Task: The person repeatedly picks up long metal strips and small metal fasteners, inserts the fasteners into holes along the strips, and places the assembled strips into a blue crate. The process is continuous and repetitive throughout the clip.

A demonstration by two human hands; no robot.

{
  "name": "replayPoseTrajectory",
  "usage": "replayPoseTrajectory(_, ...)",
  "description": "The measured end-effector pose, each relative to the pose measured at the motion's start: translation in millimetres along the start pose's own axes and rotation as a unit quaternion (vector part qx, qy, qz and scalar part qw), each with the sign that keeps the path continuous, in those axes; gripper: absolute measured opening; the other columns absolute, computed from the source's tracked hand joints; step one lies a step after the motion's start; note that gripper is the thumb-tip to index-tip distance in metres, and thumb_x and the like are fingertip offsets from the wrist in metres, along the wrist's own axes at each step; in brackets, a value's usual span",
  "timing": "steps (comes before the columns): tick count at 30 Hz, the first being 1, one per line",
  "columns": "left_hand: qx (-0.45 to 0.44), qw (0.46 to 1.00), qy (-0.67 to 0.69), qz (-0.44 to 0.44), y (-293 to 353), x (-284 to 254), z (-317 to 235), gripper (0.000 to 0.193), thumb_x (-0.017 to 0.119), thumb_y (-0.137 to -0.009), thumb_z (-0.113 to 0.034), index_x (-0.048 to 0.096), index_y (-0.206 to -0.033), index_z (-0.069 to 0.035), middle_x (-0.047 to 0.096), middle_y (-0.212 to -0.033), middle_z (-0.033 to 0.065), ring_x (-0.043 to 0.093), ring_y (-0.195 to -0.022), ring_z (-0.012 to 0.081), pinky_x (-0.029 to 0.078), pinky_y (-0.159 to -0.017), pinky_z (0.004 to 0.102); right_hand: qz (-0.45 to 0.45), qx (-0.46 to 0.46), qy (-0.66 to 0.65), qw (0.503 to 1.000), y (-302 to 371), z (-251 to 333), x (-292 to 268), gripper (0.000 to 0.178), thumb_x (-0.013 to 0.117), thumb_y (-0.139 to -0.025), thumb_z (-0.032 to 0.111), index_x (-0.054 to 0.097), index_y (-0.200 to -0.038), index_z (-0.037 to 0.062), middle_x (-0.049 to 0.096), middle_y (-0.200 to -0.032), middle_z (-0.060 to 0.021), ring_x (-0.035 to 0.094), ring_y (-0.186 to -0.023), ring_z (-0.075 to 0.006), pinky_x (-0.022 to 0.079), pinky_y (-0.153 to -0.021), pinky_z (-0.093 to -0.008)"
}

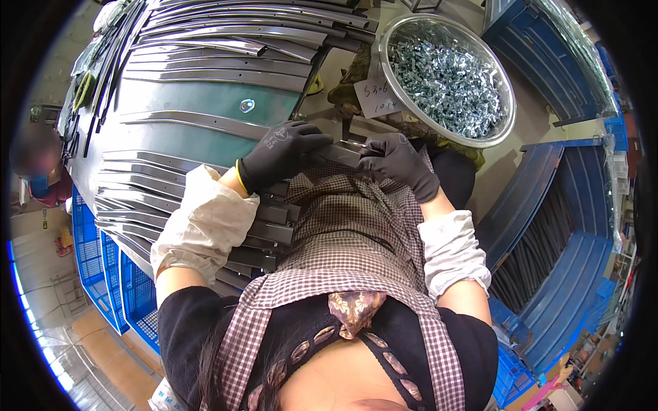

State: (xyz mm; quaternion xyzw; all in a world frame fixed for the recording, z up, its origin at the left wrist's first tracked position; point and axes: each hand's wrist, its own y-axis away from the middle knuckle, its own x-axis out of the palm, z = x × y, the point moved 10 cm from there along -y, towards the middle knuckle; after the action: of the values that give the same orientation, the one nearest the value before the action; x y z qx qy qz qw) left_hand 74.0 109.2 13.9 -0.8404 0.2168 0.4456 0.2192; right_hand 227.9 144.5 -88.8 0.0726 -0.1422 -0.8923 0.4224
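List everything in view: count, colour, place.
held strip: one, dark, in both hands
strips: many, dark, table and bin
table: one, partly green, left
round item: one, bluish, on table
basin: one, clear, upper right
small parts: many, silvery, in basin
paper: one, white, by basin
bins: two or more, blue, right
crates: several, blue, left
co-worker: one, reddish clothing, far left
apron: one, brown checked, worn
left hand: one, black-gloved, centre
right hand: one, black-gloved, centre

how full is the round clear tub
Well filled, not empty: small shiny metal pieces cover the tub's visible inside, with some bare wall around them. Cannot tell how deep they go.
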Motion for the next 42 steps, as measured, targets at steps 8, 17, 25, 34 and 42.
replayPoseTrajectory(8, 0.016, 1.000, -0.024, -0.011, 3.5, -2.7, -2.5, 0.049, 0.080, -0.075, -0.016, 0.067, -0.121, -0.008, 0.068, -0.104, 0.0128, 0.064, -0.096, 0.0343, 0.054, -0.081, 0.0436, -0.190, -0.185, 0.304, 0.915, 67.5, 49.1, -12.7, 0.019, 0.060, -0.099, 0.022, 0.065, -0.098, 0.0032, 0.066, -0.082, -0.0158, 0.064, -0.074, -0.0359, 0.050, -0.066, -0.0388)
replayPoseTrajectory(17, 0.025, 0.997, -0.071, -0.013, 4.7, -2.0, -5.5, 0.044, 0.075, -0.080, -0.017, 0.066, -0.122, -0.008, 0.068, -0.102, 0.0120, 0.064, -0.092, 0.0341, 0.053, -0.078, 0.0441, -0.160, -0.169, 0.311, 0.922, 80.2, 44.5, 0.3, 0.016, 0.060, -0.096, 0.019, 0.066, -0.095, 0.0036, 0.068, -0.085, -0.0163, 0.068, -0.078, -0.0359, 0.053, -0.066, -0.0409)
replayPoseTrajectory(25, -0.004, 0.999, -0.045, 0.018, 4.8, 1.3, -0.2, 0.041, 0.075, -0.080, -0.016, 0.067, -0.119, -0.007, 0.068, -0.101, 0.0128, 0.065, -0.089, 0.0344, 0.053, -0.077, 0.0436, -0.190, -0.192, 0.503, 0.821, 72.5, 81.1, 28.1, 0.011, 0.066, -0.089, 0.016, 0.066, -0.095, 0.0065, 0.066, -0.082, -0.0131, 0.067, -0.073, -0.0336, 0.053, -0.062, -0.0408)
replayPoseTrajectory(34, 0.020, 0.996, -0.057, -0.072, 22.2, -40.1, 15.6, 0.040, 0.078, -0.075, -0.016, 0.070, -0.114, -0.009, 0.067, -0.105, 0.0112, 0.064, -0.098, 0.0339, 0.052, -0.083, 0.0430, -0.308, -0.193, 0.408, 0.838, 109.9, 80.1, -67.4, 0.024, 0.076, -0.087, 0.029, 0.069, -0.083, 0.0064, 0.067, -0.073, -0.0110, 0.066, -0.064, -0.0246, 0.050, -0.059, -0.0352)
replayPoseTrajectory(42, -0.175, 0.985, -0.005, -0.002, 102.2, -76.0, 84.3, 0.035, 0.077, -0.075, -0.009, 0.070, -0.110, -0.008, 0.067, -0.094, 0.0095, 0.065, -0.092, 0.0297, 0.053, -0.085, 0.0398, -0.395, -0.030, 0.570, 0.720, 73.2, 36.2, -210.9, 0.051, 0.073, -0.087, 0.037, 0.061, -0.130, 0.0131, 0.067, -0.118, -0.0180, 0.067, -0.103, -0.0329, 0.055, -0.085, -0.0441)
